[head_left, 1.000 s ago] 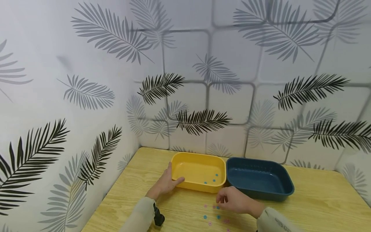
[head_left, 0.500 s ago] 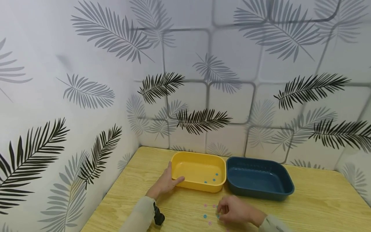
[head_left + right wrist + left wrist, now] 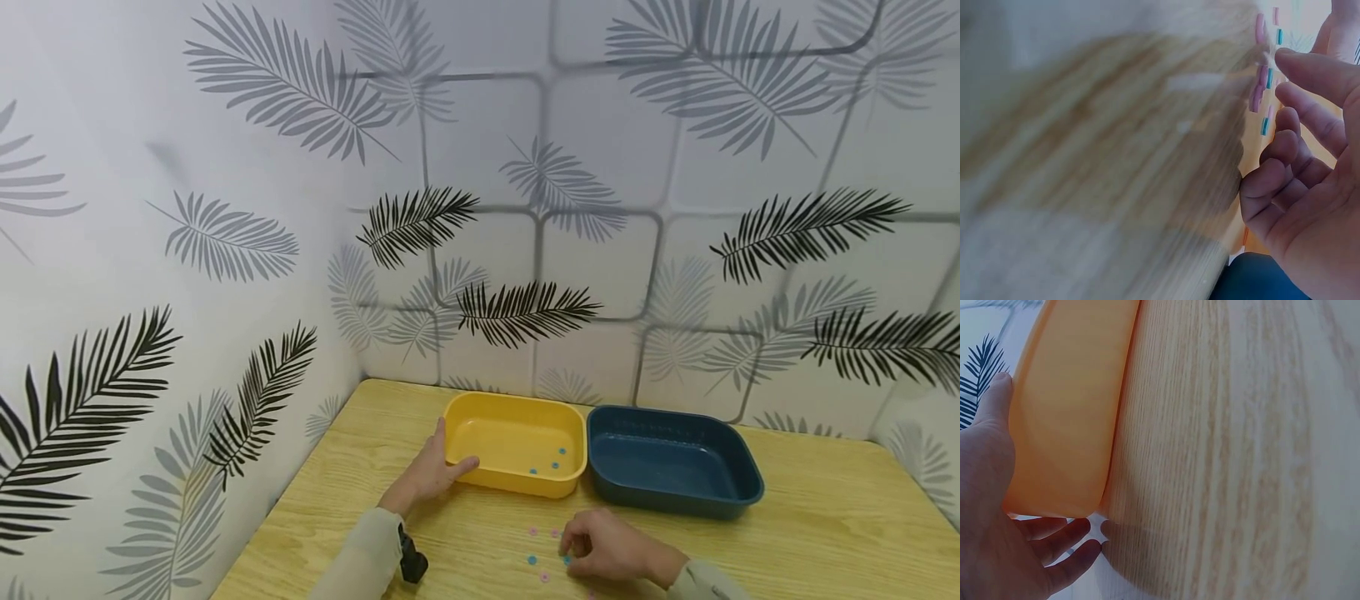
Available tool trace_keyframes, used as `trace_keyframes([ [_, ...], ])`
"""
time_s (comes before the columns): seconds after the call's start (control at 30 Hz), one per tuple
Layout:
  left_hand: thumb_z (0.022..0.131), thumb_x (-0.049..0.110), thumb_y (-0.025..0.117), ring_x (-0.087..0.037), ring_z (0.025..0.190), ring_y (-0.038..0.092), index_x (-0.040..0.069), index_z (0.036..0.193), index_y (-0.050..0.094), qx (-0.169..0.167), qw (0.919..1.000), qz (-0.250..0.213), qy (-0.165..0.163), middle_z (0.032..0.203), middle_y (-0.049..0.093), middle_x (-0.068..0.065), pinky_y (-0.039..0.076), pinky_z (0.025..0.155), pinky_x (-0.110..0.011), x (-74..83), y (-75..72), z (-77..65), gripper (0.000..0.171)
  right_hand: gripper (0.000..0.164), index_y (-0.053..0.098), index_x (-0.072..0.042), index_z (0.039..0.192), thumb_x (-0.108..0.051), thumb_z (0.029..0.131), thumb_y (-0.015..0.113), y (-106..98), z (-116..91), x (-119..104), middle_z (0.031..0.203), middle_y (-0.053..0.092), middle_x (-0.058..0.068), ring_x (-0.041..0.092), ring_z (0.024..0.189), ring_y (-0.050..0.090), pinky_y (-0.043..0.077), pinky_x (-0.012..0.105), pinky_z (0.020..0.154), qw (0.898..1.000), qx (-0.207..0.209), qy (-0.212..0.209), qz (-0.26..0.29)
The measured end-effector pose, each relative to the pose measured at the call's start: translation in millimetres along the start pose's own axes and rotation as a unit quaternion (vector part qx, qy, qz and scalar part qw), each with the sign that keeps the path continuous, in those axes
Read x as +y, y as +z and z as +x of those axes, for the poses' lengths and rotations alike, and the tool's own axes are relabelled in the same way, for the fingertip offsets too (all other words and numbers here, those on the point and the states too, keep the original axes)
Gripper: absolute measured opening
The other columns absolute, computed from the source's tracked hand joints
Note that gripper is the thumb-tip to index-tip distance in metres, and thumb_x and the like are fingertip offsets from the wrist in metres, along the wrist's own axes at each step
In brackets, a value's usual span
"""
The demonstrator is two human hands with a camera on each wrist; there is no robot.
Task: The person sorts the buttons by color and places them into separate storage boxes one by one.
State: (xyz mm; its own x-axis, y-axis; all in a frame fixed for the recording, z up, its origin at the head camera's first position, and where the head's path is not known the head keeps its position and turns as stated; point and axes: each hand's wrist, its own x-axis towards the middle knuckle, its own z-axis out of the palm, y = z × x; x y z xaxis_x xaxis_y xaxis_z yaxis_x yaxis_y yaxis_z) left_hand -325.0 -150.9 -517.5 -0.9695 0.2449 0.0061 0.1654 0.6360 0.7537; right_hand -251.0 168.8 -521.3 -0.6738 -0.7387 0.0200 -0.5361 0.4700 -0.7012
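My left hand (image 3: 429, 475) holds the near left corner of a yellow plastic bin (image 3: 517, 482), thumb at the front rim and fingers round the end wall. In the left wrist view, the fingers (image 3: 1063, 540) bend round the bin's end. A few blue button-like discs (image 3: 562, 451) lie inside. My right hand (image 3: 611, 546) is low over the table among small pink and blue discs. A blue disc (image 3: 567, 560) is right at its fingertips. The right wrist view shows thumb and index tips apart beside the discs (image 3: 1269, 78), other fingers curled.
A dark blue bin (image 3: 675, 497) stands against the yellow one on its right. More loose discs, pink (image 3: 545, 577) and blue (image 3: 532, 560), lie on the wooden table (image 3: 840, 508). Patterned walls rise behind and at the left. A black device (image 3: 412, 560) sits on the left wrist.
My right hand has dropped nearer the table's front, from beside the yellow bin's corner to a blue disc, and hardly moves in the last half second. The left hand stays put.
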Motion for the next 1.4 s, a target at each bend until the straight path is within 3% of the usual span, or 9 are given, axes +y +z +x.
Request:
trace_keyframes([
  [0.47, 0.088, 0.049, 0.062, -0.041, 0.136, 0.023, 0.0, 0.15, -0.006, 0.0, 1.0, -0.003, -0.005, 0.151, 0.013, -0.03, 0.021, 0.108, -0.052, 1.9, 1.3, -1.6, 0.105, 0.006, 0.071, -0.015, 0.086, -0.013, 0.081, 0.073, 1.5, 2.3, 0.7, 0.072, 0.054, -0.013, -0.001, 0.065, 0.048, 0.043, 0.019, 0.059, 1.0, -0.001, 0.008, -0.019],
  [0.83, 0.087, 0.053, 0.06, -0.038, 0.137, 0.024, 0.004, 0.151, -0.008, -0.001, 0.9999, -0.001, -0.01, 0.152, 0.012, -0.026, 0.023, 0.108, -0.051, 0.2, 1.2, 0.8, 0.105, 0.003, 0.07, -0.011, 0.086, -0.014, 0.085, 0.071, -0.7, 2.9, -1.8, 0.072, 0.055, -0.014, -0.001, 0.063, 0.048, 0.044, 0.02, 0.058, 1.0, -0.007, 0.028, 0.003],
  [1.27, 0.086, 0.056, 0.059, -0.037, 0.137, 0.024, 0.004, 0.151, -0.007, 0.0, 0.9998, 0.003, -0.018, 0.153, 0.011, -0.025, 0.022, 0.108, -0.051, -1.7, 2.0, 2.3, 0.106, 0.007, 0.069, -0.018, 0.081, -0.012, 0.084, 0.072, 1.0, 5.6, 3.7, 0.071, 0.054, -0.016, -0.001, 0.064, 0.048, 0.044, 0.02, 0.058, 1.0, -0.006, 0.021, -0.009],
  [1.4, 0.086, 0.057, 0.059, -0.037, 0.137, 0.023, 0.005, 0.151, -0.007, 0.0, 0.9997, 0.005, -0.023, 0.153, 0.011, -0.024, 0.022, 0.109, -0.05, -2.3, 1.7, 2.3, 0.107, 0.003, 0.07, -0.015, 0.082, -0.016, 0.084, 0.072, 1.5, 6.1, 5.7, 0.072, 0.055, -0.016, -0.001, 0.065, 0.049, 0.044, 0.02, 0.058, 1.0, -0.007, 0.018, -0.01],
])
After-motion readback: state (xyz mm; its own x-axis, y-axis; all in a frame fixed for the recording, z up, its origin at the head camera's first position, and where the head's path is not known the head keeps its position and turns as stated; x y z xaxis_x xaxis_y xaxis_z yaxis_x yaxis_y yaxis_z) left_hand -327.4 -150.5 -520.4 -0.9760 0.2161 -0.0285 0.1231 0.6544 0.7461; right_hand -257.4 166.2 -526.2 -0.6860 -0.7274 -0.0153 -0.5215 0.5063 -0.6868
